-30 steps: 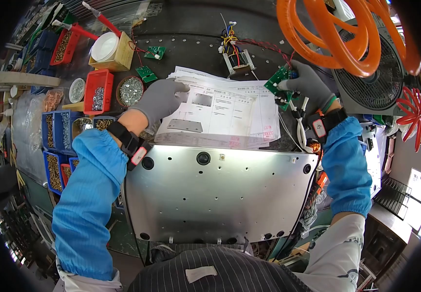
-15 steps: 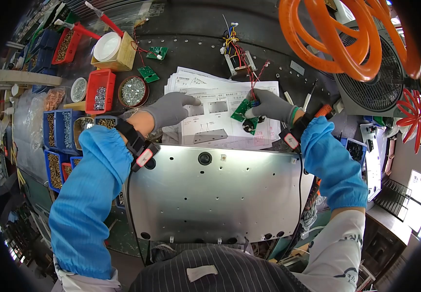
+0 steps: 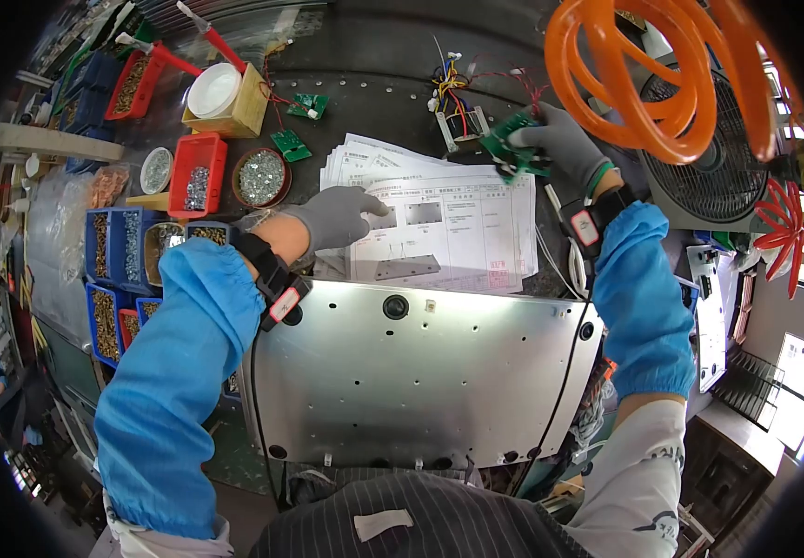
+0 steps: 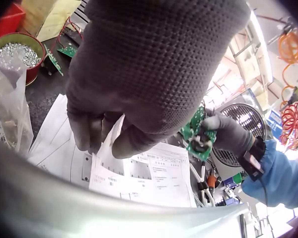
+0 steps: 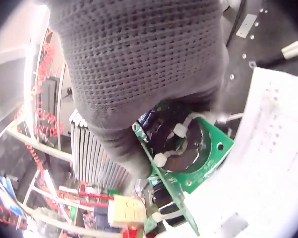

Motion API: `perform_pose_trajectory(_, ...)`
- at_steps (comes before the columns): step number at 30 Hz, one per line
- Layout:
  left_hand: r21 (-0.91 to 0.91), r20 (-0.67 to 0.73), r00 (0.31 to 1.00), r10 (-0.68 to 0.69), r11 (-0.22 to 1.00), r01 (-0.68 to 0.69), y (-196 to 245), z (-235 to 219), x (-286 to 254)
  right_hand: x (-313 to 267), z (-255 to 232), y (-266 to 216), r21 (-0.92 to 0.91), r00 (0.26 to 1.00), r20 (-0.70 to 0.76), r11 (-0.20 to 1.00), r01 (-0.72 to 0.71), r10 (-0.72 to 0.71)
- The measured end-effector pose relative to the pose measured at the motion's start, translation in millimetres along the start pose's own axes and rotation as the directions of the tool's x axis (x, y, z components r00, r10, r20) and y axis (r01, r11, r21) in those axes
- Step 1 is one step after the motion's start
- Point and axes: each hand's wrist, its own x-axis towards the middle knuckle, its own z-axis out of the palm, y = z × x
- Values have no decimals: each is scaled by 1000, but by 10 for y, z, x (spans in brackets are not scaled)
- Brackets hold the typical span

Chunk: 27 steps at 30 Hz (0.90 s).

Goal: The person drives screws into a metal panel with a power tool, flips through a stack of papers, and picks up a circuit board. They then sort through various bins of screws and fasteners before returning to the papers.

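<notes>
My left hand [image 3: 335,219], in a grey glove, is over the left part of a stack of printed sheets [image 3: 485,219]. The left wrist view has a lifted fold of paper [image 4: 116,141] pinched between its thumb and fingers. My gloved right hand [image 3: 564,147] grips a green circuit board [image 3: 511,149] beyond the upper right of the sheets. Close up, the board [image 5: 218,141] carries a dark round coil with white cable ties, and a second narrow board stands against it. A flat metal panel [image 3: 420,372] with holes and black round feet lies nearest my body.
At left stand a red bin [image 3: 199,175], a bowl of small metal parts [image 3: 261,177] and blue bins [image 3: 115,246]. Smaller green boards [image 3: 292,145] and a wired metal bracket [image 3: 460,121] lie behind the papers. Orange hose coils [image 3: 606,84] hang before a fan [image 3: 713,149] at right.
My right hand brought the circuit board leftward over the papers, then drew it back up and right. My left hand shifted slightly right and nearer my body, staying at the papers.
</notes>
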Motion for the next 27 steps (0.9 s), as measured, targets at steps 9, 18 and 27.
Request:
perform_pose_trajectory(9,27,-49,998,28,999,-26,-18,60,3,340,-525,1389,237,847,-523,939,251,-94)
perform_pose_trajectory(18,-86,-35,997,-61,995,58,117,-52,-15,-151,-131,814,-277,947,-316,961,-24,-68)
perform_pose_trajectory(27,-223,-101,994,-44,975,20,30,-9,97,-270,393,758,-633,997,29,771,71,-67)
